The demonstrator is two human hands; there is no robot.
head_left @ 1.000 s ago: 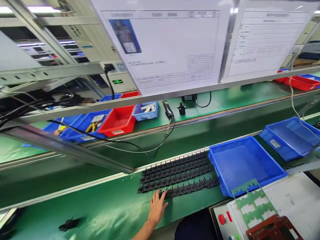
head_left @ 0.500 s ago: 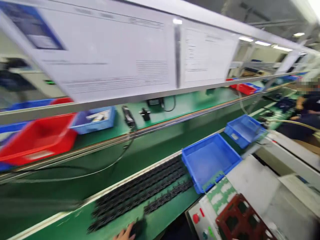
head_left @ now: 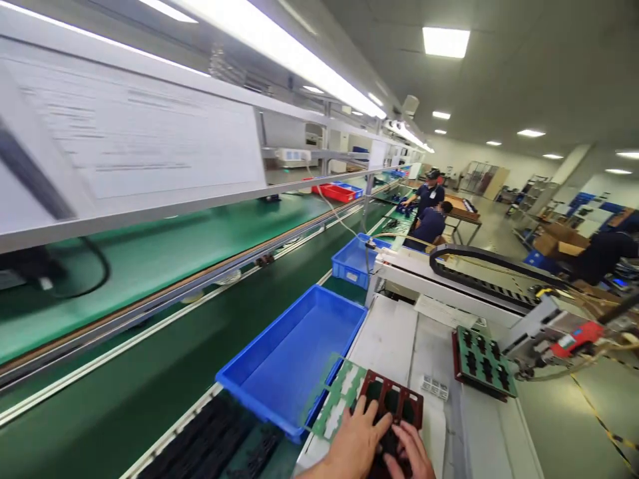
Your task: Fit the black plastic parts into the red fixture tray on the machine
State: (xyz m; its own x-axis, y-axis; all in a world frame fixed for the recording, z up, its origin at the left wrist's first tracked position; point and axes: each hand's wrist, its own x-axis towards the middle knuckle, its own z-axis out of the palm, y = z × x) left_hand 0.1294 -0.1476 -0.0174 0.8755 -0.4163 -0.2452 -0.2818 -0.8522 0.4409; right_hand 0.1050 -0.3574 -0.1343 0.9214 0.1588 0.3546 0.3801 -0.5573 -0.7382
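My left hand (head_left: 355, 440) lies at the bottom edge with its fingers stretched out over a dark red fixture frame (head_left: 394, 398) on the white machine table (head_left: 394, 332). Beside it, my right hand (head_left: 410, 456) has its fingers bent together over a small dark thing between the two hands, too dim to name. A green circuit panel (head_left: 337, 401) lies partly under the frame, to its left. Rows of black parts (head_left: 214, 444) sit on the green belt at the lower left.
A blue bin (head_left: 294, 356) stands left of the table, and a second one (head_left: 353, 261) further along the belt. A green board loaded with black parts (head_left: 480, 352) lies to the right, near a machine head (head_left: 559, 336). Other people (head_left: 430, 214) work further down the line.
The view has swung right, from the belt to the machine table. My left hand left the rows of black parts and now rests on the red frame; my right hand has come into view.
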